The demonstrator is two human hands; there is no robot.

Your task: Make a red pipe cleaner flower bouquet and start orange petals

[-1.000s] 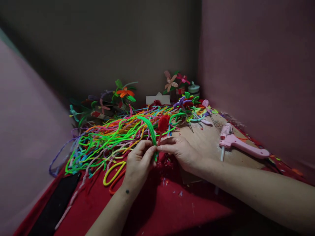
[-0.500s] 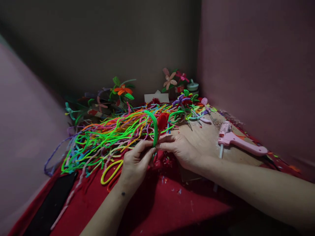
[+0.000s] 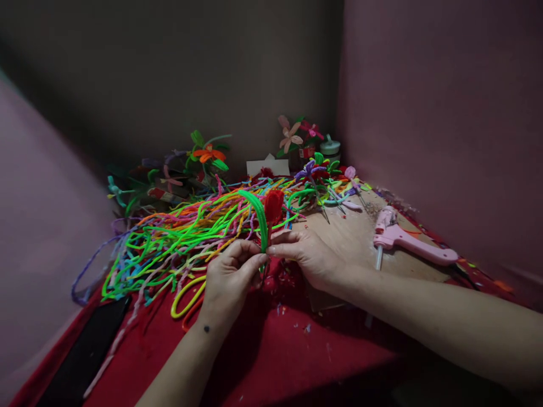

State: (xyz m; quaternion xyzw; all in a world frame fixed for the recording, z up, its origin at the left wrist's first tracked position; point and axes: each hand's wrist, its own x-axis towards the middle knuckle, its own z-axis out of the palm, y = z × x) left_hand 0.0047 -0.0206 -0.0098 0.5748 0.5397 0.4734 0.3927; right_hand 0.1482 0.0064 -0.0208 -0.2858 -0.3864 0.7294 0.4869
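Pinching green strip beside red flower.

Red-covered table, multicoloured heap of fuzzy stems at left, yellow loop on near side, black flat object at left edge, brown board at right, small scraps

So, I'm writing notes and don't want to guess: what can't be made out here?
All in the head view:
- Where the green strip meets the red flower: covered by fingertips of the left hand and right hand.
- Glue stick: middle hidden behind the right forearm.
- Black slab: cut off by the bottom edge.
- Red label: too small to read.
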